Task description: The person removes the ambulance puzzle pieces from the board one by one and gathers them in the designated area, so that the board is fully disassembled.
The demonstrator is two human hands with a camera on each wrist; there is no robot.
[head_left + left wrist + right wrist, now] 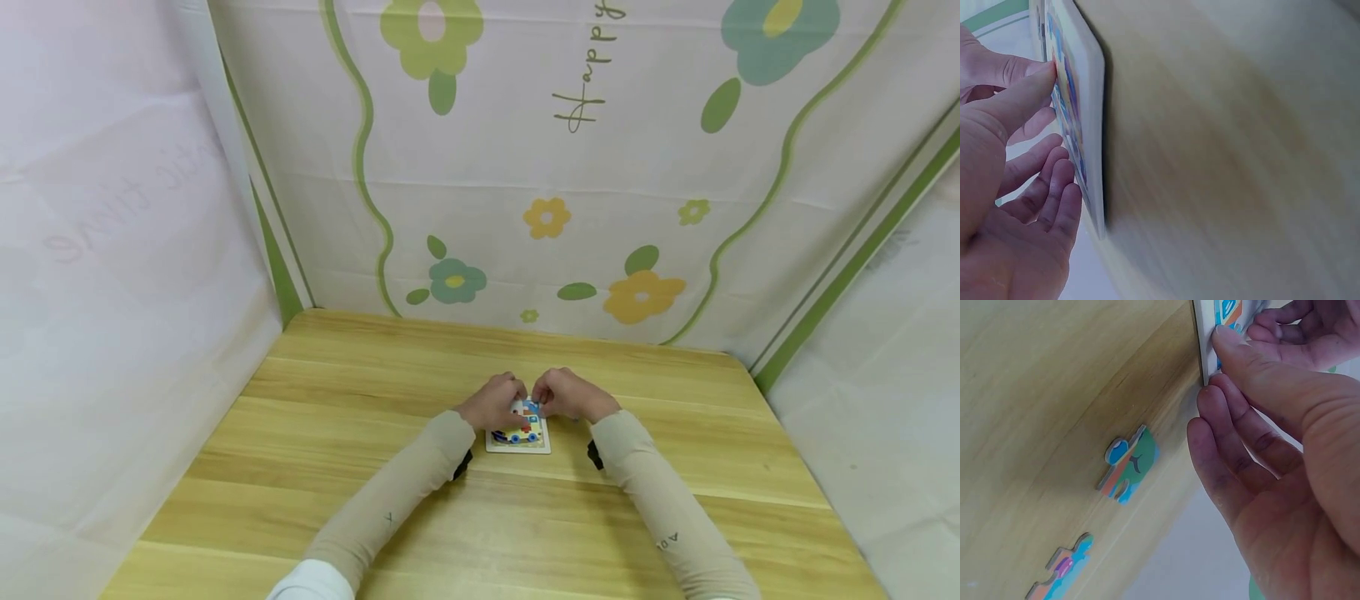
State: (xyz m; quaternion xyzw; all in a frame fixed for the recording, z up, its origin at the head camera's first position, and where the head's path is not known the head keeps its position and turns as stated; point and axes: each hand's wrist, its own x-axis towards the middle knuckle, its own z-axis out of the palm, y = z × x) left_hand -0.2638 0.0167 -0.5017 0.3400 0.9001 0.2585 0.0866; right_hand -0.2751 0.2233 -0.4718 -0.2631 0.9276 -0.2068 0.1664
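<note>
I judge that I am in the middle of fitting pieces into a jigsaw, at the seating step. The jigsaw board (pixel 517 451) lies flat on the surface (pixel 337 500), between and just below my two grips, its framed picture showing a yellow vehicle with blue wheels. My left grip (pixel 495 402) is loosely spread: the thumb touches the picture, and the other fingers curve relaxed along the board's far side. My right grip (pixel 566 393) is narrow, thumb on the blue part by the edge of the frame and a fingertip close by at the corner; I cannot tell whether a piece is pinched there or only pressed.

Two pieces lie loose on the surface, below and to the outside of my right grip: a green-and-blue piece (pixel 1138 462) nearer the board, and an orange-and-blue piece with a pink patch (pixel 1063 569) farther off. The next move, I think, calls for pressing this corner level while my left thumb steadies the picture, then reaching outward with my right grip for the nearer loose piece. My hands hide which slots remain.
</note>
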